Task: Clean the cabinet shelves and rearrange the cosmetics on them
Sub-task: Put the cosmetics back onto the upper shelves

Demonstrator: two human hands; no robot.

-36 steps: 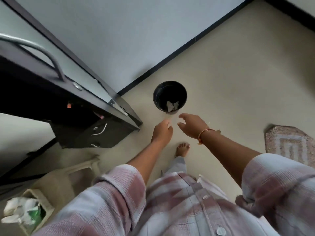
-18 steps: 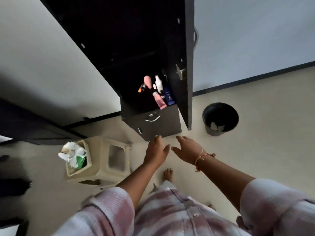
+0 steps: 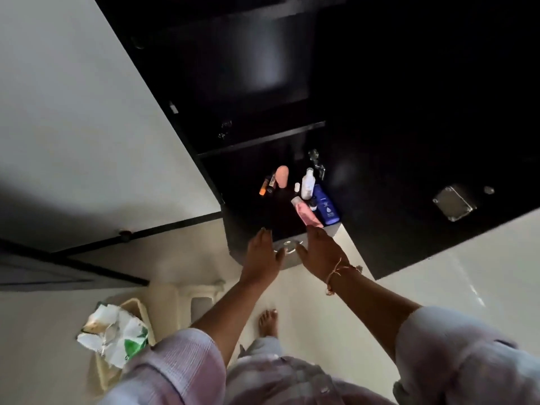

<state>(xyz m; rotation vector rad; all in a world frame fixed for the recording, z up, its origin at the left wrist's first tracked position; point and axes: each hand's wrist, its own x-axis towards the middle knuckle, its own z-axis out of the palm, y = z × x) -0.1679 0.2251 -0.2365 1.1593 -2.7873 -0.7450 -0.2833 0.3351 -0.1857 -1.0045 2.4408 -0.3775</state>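
Both hands raised, empty and spread wide, before the open dark cabinet (image 3: 263, 83). Right hand (image 3: 320, 249) nearer the cosmetics, fingertips just short of the pink tube (image 3: 306, 213), which lies at 12 o'clock from it, long axis slanting from 11 to 5 o'clock. Blue lotion bottle (image 3: 325, 206) just beside the tube at 2 o'clock; white bottle (image 3: 307, 180) behind, upright. Left hand (image 3: 263, 254) level with the drawer handle (image 3: 287, 247), orange-capped sticks (image 3: 264, 187) well apart at 12 o'clock. Likely first pick: the tube, by the right.

Pale wall (image 3: 73, 112), cream floor (image 3: 438, 287), cream plastic stool (image 3: 187, 299), dim light
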